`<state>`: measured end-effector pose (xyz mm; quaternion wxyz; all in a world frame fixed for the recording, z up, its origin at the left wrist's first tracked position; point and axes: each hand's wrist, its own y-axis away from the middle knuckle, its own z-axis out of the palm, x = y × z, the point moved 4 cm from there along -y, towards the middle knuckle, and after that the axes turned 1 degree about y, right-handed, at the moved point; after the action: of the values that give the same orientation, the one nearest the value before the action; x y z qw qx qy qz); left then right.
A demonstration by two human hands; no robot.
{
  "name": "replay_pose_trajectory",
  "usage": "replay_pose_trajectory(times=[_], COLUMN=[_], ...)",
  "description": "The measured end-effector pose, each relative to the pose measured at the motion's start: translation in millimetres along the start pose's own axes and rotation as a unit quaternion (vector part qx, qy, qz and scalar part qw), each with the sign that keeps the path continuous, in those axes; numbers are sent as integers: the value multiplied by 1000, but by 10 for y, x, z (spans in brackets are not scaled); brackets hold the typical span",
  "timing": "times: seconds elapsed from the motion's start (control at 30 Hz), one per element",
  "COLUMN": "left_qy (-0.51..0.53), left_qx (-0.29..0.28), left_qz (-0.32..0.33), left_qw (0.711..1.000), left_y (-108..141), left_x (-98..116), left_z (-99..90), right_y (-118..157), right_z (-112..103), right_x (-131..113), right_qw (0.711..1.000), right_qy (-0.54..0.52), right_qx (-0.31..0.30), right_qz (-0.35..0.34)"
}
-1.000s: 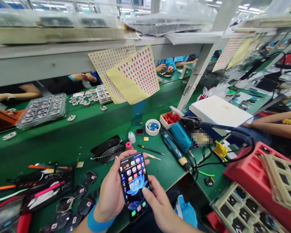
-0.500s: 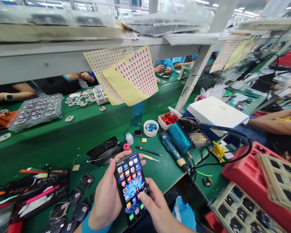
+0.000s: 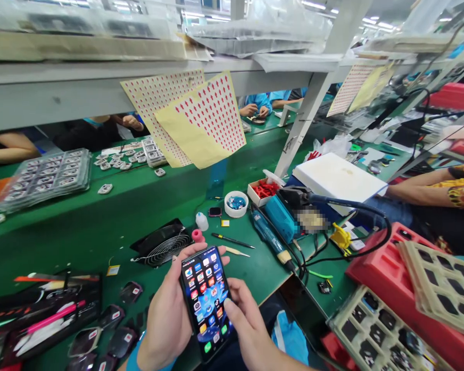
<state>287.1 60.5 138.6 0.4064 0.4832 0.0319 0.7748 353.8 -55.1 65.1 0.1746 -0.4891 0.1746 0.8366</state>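
left hand (image 3: 169, 314), right hand (image 3: 249, 322) — two touch one phone (image 3: 205, 301).

Black rectangular glass-fronted smartphone (image 3: 205, 304): screen content changed.
Dense grid of small colourful app icons (image 3: 203, 286) now; one second ago, fewer showing.

the left hand (image 3: 169, 317) wears a bright blue wristband (image 3: 134, 360).

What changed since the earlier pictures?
The phone shows more icons than at first, and the scene sits further left in view. Nothing was taken or let go: the left hand still holds the phone, the right hand stays at its edge.
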Motion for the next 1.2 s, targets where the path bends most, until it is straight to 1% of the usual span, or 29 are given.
replay_pose_trajectory(times=[0.2, 0.33, 0.5, 0.63, 0.8, 1.0, 1.1, 1.2], left_qy=[3, 5, 8, 17, 29, 21, 9, -13], left_qx=[13, 23, 3, 5, 4, 7, -8, -49], left_qz=[-8, -4, 25, 49, 54, 54, 44, 5], left_qw=[1000, 1000, 1000, 999, 998, 998, 999, 999], left_y=[6, 15, 9, 1, -9, 14, 4, -15], left_x=[-9, -4, 7, 35, 52, 65, 97, 109], left_z=[30, 19, -3, -22, -28, -16, -24, -23], right_y=[-16, -15, 7, 14, 5, 8, 23, 21], right_z=[-3, 39, 68, 51, 61, 60, 76, 115], right_x=[14, 26, -3, -25, -47, -15, -7, -54], right_qw=[999, 998, 999, 999, 998, 998, 999, 999], right_qy=[33, 26, 16, 34, 61, 61, 52, 37], right_qx=[34, 42, 25, 17, 1, 10, -1, -32], right_qz=[11, 26, 18, 18, 5, -2, 3, 14])
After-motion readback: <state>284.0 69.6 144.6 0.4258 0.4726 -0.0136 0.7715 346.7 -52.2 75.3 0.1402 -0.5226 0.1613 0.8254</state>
